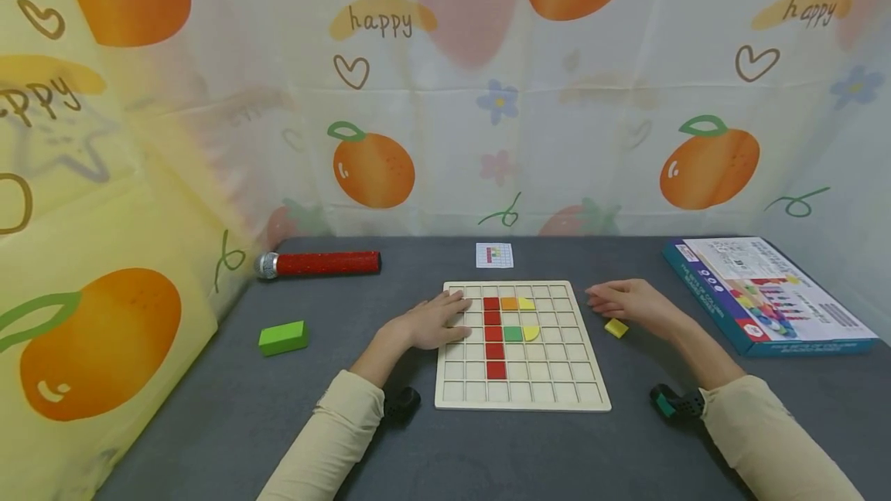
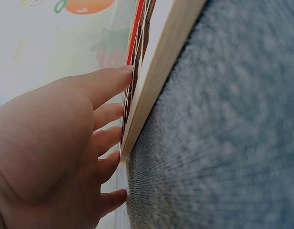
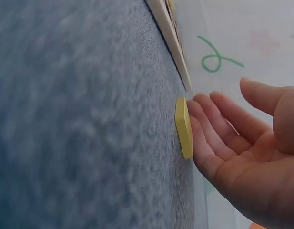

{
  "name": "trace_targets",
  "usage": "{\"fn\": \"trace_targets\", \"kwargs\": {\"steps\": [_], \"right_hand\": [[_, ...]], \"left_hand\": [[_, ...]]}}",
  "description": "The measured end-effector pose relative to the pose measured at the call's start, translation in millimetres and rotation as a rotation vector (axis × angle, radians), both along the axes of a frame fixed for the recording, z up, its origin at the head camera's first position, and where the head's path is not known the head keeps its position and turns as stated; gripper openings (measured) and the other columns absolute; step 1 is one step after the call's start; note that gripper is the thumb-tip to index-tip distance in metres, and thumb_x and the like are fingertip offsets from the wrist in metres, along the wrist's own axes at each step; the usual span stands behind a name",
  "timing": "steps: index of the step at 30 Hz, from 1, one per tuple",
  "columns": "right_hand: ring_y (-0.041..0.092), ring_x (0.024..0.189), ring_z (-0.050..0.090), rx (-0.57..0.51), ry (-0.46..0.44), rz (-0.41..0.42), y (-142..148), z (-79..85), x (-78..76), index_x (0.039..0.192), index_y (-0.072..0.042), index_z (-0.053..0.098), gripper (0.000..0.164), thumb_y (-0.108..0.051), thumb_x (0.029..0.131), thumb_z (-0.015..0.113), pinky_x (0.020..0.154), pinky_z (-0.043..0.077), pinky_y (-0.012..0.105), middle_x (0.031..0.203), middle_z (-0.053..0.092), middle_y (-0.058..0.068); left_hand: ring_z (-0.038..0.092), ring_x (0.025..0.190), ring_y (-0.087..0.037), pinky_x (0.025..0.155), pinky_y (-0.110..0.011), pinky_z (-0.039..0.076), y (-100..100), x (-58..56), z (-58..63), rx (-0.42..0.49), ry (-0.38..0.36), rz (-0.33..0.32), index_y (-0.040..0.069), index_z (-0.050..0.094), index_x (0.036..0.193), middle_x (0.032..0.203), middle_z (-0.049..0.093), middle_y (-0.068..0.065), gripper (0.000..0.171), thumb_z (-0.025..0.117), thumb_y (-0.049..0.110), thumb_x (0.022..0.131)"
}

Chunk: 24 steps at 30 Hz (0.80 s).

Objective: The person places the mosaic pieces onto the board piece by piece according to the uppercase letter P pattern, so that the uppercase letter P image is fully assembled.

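A white grid board point(image 1: 462, 391) lies on the dark table, with a column of red squares point(image 1: 493, 333), an orange square point(image 1: 510, 304), a green square point(image 1: 513, 334), a yellow piece point(image 1: 526, 304) and a rounded yellow piece point(image 1: 531, 333) set in its cells. My left hand point(image 1: 433, 322) rests on the board's left edge, fingers spread; the left wrist view shows its fingertips point(image 2: 120, 71) touching the rim. To the board's right, my right hand point(image 1: 636, 304) holds nothing, its fingers loosely bent. Just beside it a loose yellow tile point(image 1: 616, 328) lies on the table, also seen in the right wrist view.
Behind the board lies a small pattern card point(image 1: 494, 255). At the left are a red microphone point(image 1: 320, 264) and a bright green block point(image 1: 283, 338). A flat game box point(image 1: 773, 296) lies at the right. A fruit-printed curtain point(image 1: 445, 138) hangs behind the table.
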State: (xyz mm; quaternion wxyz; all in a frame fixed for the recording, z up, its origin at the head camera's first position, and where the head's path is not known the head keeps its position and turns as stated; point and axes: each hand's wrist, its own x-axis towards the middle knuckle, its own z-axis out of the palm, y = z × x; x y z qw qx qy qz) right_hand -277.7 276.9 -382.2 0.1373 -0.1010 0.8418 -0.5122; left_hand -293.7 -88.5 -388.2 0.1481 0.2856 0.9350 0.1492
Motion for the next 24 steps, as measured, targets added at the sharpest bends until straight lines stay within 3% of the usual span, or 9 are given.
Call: {"fn": "trace_targets", "kwargs": {"steps": [7,11,18,24], "right_hand": [[0.033,0.112,0.058,0.009,0.013,0.037,13.2,-1.7,6.3,0.134,0.012,0.045,0.053,-0.029,0.101,0.049,0.09,0.048,0.033,0.126,0.055,0.027],[0.033,0.112,0.057,0.038,0.037,0.072,21.5,-2.7,10.7,0.135,0.01,0.045,0.051,-0.026,0.1,0.053,0.092,0.047,0.037,0.131,0.051,0.027],[0.025,0.101,0.061,0.086,0.119,0.168,29.8,-4.0,16.8,0.128,0.011,0.051,0.044,-0.013,0.093,0.063,0.082,0.05,0.029,0.114,0.062,0.021],[0.027,0.099,0.06,0.1,0.146,0.232,31.3,-2.3,20.6,0.126,0.013,0.051,0.044,-0.004,0.088,0.067,0.079,0.051,0.024,0.112,0.061,0.022]], "left_hand": [[0.012,0.143,-0.026,0.111,-0.051,0.016,-0.3,1.2,1.3,-0.005,-0.007,0.003,0.013,0.034,0.149,0.156,0.023,-0.007,0.061,0.052,0.039,0.097],[0.012,0.144,-0.026,0.111,-0.051,0.016,0.1,1.2,2.5,-0.01,-0.007,0.004,0.013,0.033,0.149,0.156,0.022,-0.007,0.061,0.053,0.038,0.097],[0.012,0.143,-0.026,0.111,-0.05,0.017,0.6,0.6,2.3,-0.013,0.0,-0.002,0.013,0.034,0.149,0.156,0.023,-0.008,0.06,0.052,0.038,0.098],[0.012,0.143,-0.026,0.111,-0.049,0.017,0.7,0.8,1.5,-0.015,0.001,-0.002,0.012,0.034,0.149,0.156,0.022,-0.008,0.06,0.052,0.038,0.098]]}}
